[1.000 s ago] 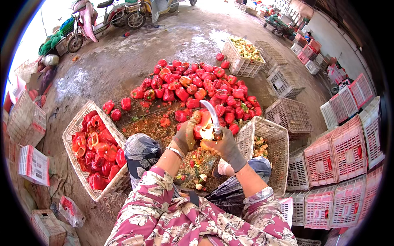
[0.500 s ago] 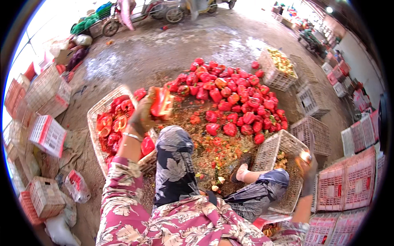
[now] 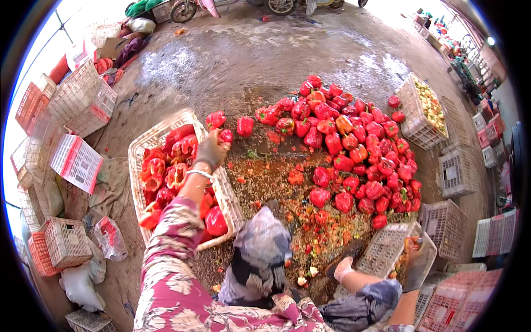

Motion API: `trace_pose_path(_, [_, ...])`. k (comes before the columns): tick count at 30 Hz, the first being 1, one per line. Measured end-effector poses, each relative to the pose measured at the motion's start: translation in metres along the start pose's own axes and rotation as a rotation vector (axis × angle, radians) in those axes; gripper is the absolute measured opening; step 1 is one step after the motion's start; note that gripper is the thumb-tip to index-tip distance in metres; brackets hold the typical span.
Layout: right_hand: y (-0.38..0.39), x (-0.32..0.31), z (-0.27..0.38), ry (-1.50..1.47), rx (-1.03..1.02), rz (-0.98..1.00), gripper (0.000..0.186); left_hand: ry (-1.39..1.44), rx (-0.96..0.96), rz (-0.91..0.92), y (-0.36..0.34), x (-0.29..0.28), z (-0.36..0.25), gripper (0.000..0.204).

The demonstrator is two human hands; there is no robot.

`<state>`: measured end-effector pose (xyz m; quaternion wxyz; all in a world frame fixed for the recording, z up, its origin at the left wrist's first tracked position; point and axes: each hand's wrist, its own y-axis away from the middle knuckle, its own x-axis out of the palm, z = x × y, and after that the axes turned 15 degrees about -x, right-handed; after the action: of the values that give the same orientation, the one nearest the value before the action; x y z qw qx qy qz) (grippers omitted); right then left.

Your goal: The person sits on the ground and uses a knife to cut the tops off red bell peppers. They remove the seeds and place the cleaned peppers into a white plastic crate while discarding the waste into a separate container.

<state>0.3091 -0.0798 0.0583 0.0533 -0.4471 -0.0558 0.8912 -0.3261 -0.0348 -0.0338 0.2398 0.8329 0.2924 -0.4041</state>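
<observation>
Landmark: pepper crate [image 3: 231, 207], pale plastic lattice, filled with cut-open red bell peppers [image 3: 176, 176]; left hand [image 3: 211, 152] at the crate's right rim, fingertips against or just beside a loose red bell pepper [image 3: 225, 136] outside that rim; cannot tell whether closed on it, contact hidden; right hand [image 3: 416, 260], gloved, well right of the pepper crate, fingers bent inward; cannot tell what, if anything, in the grip; heap of red bell peppers [image 3: 333, 144] to the right of the pepper crate, apart from it; handling, judged: loose pepper probably light, hollow, firm-walled, slick-skinned; liable to split under a hard squeeze; best cupped around the broad shoulders; cut ones likely weaker at the open edge, so better lifted by the unbroken side; labels: red-and-white crate [image 3: 76, 162] left of the pepper crate, pale panel; no brand or writing readable.
</observation>
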Motion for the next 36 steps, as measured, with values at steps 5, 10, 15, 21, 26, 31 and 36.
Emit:
trace_pose_path(5, [-0.048, 0.075, 0.011, -0.203, 0.004, 0.160, 0.019, -0.038, -0.409, 0.009, -0.094, 0.131, 0.007, 0.060])
trace_pose_path(10, [-0.089, 0.125, 0.019, -0.227, 0.052, 0.249, 0.024, 0.055, -0.589, -0.079, -0.154, 0.184, 0.041, 0.065])
trace_pose_path(15, [-0.110, 0.157, 0.037, -0.330, 0.178, 0.258, 0.029, 0.123, -0.608, -0.062, -0.199, 0.220, 0.067, 0.060])
trace_pose_path(21, [-0.120, 0.176, 0.018, -0.332, 0.160, 0.251, 0.026, 0.156, -0.605, -0.235, -0.204, 0.267, 0.091, 0.051])
trace_pose_path(26, [-0.118, 0.183, 0.053, -0.428, 0.223, 0.222, 0.025, 0.484, -0.480, -0.203, -0.155, 0.281, 0.066, 0.042])
trace_pose_path(31, [-0.086, 0.168, 0.071, -0.605, 0.266, 0.298, 0.014, 0.984, -0.164, 0.427, -0.060, 0.242, -0.077, 0.042])
trace_pose_path(36, [-0.058, 0.142, 0.085, -0.716, 0.081, 0.402, 0.017, 0.752, 0.407, 0.620, 0.042, 0.179, -0.169, 0.042])
